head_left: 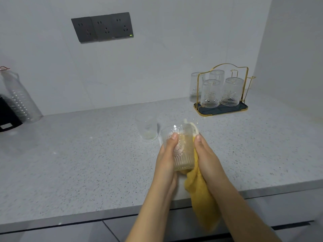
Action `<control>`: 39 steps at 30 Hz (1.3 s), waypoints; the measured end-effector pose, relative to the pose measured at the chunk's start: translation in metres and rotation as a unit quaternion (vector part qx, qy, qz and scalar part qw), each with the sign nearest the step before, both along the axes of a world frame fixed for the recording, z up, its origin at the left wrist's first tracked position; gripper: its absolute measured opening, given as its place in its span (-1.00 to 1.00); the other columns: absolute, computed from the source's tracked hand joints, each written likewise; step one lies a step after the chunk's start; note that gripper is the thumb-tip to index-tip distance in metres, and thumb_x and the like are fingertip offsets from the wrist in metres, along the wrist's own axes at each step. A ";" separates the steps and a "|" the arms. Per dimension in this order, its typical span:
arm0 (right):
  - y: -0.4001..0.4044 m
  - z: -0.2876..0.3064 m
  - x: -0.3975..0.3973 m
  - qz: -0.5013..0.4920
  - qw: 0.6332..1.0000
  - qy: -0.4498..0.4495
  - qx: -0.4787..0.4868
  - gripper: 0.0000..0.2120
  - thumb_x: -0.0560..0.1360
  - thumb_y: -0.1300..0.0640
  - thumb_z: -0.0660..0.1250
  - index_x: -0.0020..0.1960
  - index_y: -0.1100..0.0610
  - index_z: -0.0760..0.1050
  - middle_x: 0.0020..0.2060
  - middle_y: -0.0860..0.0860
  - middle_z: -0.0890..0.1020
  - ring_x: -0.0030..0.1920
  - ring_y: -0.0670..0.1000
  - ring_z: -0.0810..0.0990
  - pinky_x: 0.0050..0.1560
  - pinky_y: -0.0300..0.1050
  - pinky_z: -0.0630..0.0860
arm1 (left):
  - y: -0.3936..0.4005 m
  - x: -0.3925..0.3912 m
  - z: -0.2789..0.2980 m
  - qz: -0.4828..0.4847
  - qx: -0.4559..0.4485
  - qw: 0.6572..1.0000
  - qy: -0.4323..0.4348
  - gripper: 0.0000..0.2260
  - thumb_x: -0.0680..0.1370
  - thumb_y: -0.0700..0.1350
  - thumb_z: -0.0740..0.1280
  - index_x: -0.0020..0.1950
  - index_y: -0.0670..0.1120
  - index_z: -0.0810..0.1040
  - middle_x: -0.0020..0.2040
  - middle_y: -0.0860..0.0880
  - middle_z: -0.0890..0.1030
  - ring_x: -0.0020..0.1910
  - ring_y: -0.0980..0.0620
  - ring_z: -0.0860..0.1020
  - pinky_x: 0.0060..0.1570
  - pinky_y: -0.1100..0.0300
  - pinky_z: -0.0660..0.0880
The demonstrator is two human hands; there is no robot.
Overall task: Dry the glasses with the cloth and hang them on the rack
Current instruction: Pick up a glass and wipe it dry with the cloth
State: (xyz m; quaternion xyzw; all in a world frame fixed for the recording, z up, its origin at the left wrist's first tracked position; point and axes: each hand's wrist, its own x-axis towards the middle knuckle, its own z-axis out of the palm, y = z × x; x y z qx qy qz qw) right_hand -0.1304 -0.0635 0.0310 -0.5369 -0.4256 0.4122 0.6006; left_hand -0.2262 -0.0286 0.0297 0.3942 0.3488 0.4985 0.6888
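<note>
At nine o'clock on the speckled grey countertop (70,154), a tall clear plastic container (22,98) is being kept against the wall, just beside a black appliance (7,114) cut off by the frame edge. Up at eleven o'clock, a dark triple socket panel (102,27) is being carried by the pale wall. Near the centre, an empty embossed glass (146,128) is being left upright on the countertop, just beside the hands and apart from them. At six o'clock, a second embossed tumbler (178,145) is being held above the countertop, tilted with its mouth away from the camera. It is being clasped by the left hand (167,154), whose fingers are curled round its left wall. A yellow cloth (201,194) is being pressed against the tumbler's right wall by the right hand (208,154), fingers closed over the fabric; part of the cloth is being pushed into the mouth, and the rest is hanging down past the counter edge. At two o'clock, well apart from the hands, four glasses (210,93) are being held upside down on a gold wire rack (223,67) with a dark tray base. One peg at its right end is bare.
</note>
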 end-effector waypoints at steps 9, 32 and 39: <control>-0.004 -0.004 -0.017 0.000 0.983 -0.122 0.135 -0.57 0.55 -0.14 0.00 0.41 -0.29 0.11 0.37 -0.35 0.28 0.32 -0.43 0.21 0.20 -0.60 0.17 | 0.007 -0.012 0.002 -0.021 0.125 0.987 0.099 -0.44 0.38 0.17 0.46 0.28 -0.09 0.55 0.14 -0.10 0.68 0.14 -0.05 0.64 0.16 -0.01 0.56; -0.004 0.001 -0.024 0.035 0.969 -0.179 0.168 -0.65 0.60 -0.02 0.04 0.37 -0.23 0.19 0.40 -0.26 0.29 0.39 -0.30 0.22 0.37 -0.33 0.20 | 0.006 -0.017 -0.005 -0.026 -0.032 0.984 -0.173 -0.58 0.46 0.01 0.39 0.26 -0.18 0.59 0.16 -0.22 0.65 0.07 -0.10 0.65 -0.03 0.09 0.63; 0.008 0.003 -0.006 0.029 0.993 -0.083 0.084 -0.66 0.59 -0.12 0.02 0.34 -0.22 0.35 0.18 -0.27 0.53 0.19 -0.27 0.48 0.01 -0.50 0.41 | 0.001 -0.014 -0.004 -0.028 -0.008 0.997 -0.078 -0.49 0.41 0.01 0.45 0.31 -0.16 0.54 0.19 -0.21 0.64 0.14 -0.12 0.64 -0.04 0.13 0.61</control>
